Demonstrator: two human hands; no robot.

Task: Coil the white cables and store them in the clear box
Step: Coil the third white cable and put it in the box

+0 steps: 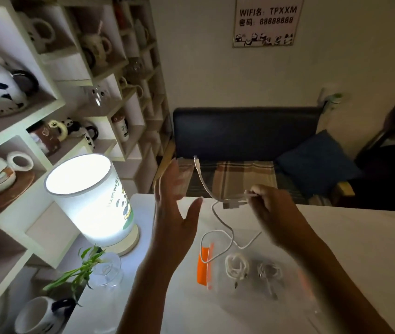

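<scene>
My right hand (273,208) pinches a white cable (223,222) near its USB plug, raised above the white table (360,249). One end sticks up with a small plug; the rest hangs in loose loops down to the table. My left hand (174,213) is raised beside it, palm open, fingers spread, touching nothing. Below lies the clear box (252,292) with an orange clip (203,266) at its left. Inside it are two coiled white cables (236,266), side by side.
A lit cylindrical lamp (90,198) stands at the table's left, with a small plant in a glass vase (105,271) and a mug (40,317) nearer me. Shelves of mugs fill the left wall. A dark bench with a blue cushion (317,162) is behind the table.
</scene>
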